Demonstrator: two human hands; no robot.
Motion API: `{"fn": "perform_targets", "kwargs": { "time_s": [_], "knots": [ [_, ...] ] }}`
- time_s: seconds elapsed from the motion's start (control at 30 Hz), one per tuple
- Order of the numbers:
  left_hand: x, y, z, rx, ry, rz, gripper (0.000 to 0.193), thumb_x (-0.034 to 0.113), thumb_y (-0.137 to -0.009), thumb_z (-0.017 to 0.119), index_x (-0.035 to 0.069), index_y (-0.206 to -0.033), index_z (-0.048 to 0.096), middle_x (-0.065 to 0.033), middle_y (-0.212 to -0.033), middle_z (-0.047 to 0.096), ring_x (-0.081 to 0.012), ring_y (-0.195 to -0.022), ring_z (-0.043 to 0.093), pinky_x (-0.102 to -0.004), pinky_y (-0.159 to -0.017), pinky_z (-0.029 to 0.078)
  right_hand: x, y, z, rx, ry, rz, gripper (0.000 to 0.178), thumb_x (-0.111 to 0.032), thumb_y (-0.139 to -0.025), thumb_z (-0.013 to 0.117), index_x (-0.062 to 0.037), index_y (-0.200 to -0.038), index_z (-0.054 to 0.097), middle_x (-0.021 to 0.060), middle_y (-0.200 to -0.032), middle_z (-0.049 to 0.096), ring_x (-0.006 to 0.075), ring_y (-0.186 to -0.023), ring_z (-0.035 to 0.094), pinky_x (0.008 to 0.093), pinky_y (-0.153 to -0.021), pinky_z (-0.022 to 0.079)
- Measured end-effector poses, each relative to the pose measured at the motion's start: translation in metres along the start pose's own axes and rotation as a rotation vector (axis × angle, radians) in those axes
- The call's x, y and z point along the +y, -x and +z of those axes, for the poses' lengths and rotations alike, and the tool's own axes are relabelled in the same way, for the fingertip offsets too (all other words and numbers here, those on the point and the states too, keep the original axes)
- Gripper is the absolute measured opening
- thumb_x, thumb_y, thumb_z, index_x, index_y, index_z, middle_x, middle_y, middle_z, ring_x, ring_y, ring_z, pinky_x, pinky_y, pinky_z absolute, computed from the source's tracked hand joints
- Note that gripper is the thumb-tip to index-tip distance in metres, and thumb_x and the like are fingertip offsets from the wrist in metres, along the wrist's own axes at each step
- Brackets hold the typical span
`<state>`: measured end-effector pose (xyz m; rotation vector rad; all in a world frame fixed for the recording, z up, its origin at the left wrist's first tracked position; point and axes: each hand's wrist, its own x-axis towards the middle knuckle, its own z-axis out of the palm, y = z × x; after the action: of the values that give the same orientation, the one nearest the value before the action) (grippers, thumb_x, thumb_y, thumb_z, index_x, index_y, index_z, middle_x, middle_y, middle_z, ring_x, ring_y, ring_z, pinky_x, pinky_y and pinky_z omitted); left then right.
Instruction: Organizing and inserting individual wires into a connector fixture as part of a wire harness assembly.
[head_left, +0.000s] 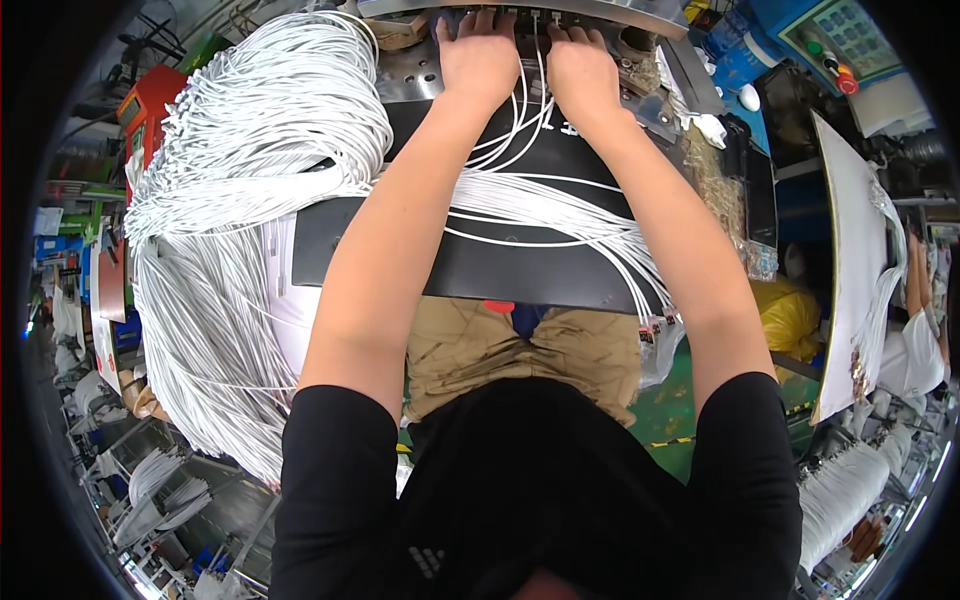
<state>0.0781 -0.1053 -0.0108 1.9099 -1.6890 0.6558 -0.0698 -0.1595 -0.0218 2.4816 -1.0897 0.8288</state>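
Both my hands reach to the far edge of the work surface, under the front of a metal machine (620, 12). My left hand (480, 58) has its fingers bent forward and down, and a white cable (522, 95) runs out beside and beneath it. Close by, my right hand (583, 72) is curled in the same way, with cable showing at its thumb side. The fingertips of both are partly hidden. Between the hands a single white cable (540, 60) runs up to a small connector at the machine. More white cables (540, 205) lie bundled across the black board (390, 250) under my forearms.
A big heap of coiled white cables (270, 110) fills the left side and hangs over the edge. On the right are a blue control box with buttons (845, 50), a leaning white panel (850, 260) and a yellow bag (785, 318). Scraps litter the right edge.
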Motion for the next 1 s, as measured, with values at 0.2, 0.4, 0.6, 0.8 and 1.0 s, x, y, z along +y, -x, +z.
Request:
{"fn": "perform_targets", "kwargs": {
  "time_s": [0.2, 0.4, 0.6, 0.8, 1.0],
  "knots": [
    [-0.012, 0.024, -0.004, 0.287, 0.209, 0.093, 0.035, 0.021, -0.089, 0.056, 0.003, -0.118, 0.064, -0.0196, -0.122, 0.063, -0.0353, -0.113, 0.058, -0.047, -0.098, 0.043, 0.005, 0.019, -0.039, -0.064, -0.315, 0.082, 0.034, -0.027, -0.095, 0.061, -0.0087, -0.122, 0.068, 0.0158, -0.101, 0.066, 0.0325, -0.096, 0.064, 0.0382, -0.083, 0.051],
    [-0.004, 0.188, -0.201, -0.799, 1.708, -0.456, 0.035, 0.028, -0.104, 0.054, -0.002, -0.091, 0.064, -0.0065, -0.075, 0.068, -0.017, -0.068, 0.065, -0.0296, -0.064, 0.05, 0.071, 0.182, -0.168, 0.395, -0.768, 0.656, 0.025, -0.014, -0.103, 0.052, 0.0015, -0.107, 0.071, 0.0061, -0.098, 0.069, 0.0121, -0.088, 0.062, 0.0255, -0.081, 0.05],
    [-0.011, 0.307, -0.193, -0.302, 1.687, -1.466, 0.037, 0.035, -0.101, 0.057, 0.002, -0.086, 0.061, -0.0078, -0.075, 0.064, -0.0158, -0.067, 0.062, -0.0285, -0.064, 0.048, 0.007, 0.377, -0.178, -0.203, -0.71, 0.888, 0.017, -0.006, -0.098, 0.055, -0.0001, -0.083, 0.058, 0.0033, -0.074, 0.057, 0.0109, -0.067, 0.05, 0.0272, -0.061, 0.043],
    [-0.043, 0.342, -0.159, -0.066, 1.404, -1.425, 0.033, 0.031, -0.103, 0.055, 0.002, -0.089, 0.062, -0.0072, -0.079, 0.066, -0.0155, -0.073, 0.064, -0.0284, -0.067, 0.05, -0.056, 0.341, -0.146, -0.214, -1.074, 1.31, 0.01, -0.008, -0.094, 0.064, 0.0019, -0.092, 0.065, 0.0063, -0.078, 0.066, 0.0099, -0.07, 0.059, 0.0271, -0.066, 0.049],
    [-0.029, 0.332, -0.164, -0.166, 1.329, -1.524, 0.02, 0.015, -0.098, 0.054, 0.001, -0.088, 0.065, -0.0104, -0.086, 0.071, -0.0166, -0.076, 0.067, -0.0296, -0.074, 0.055, 0.004, 0.395, -0.154, -0.559, -0.829, 1.325, 0.018, -0.013, -0.093, 0.068, 0.0045, -0.092, 0.07, 0.0096, -0.09, 0.071, 0.0141, -0.083, 0.064, 0.0297, -0.077, 0.052]
  ]
}}
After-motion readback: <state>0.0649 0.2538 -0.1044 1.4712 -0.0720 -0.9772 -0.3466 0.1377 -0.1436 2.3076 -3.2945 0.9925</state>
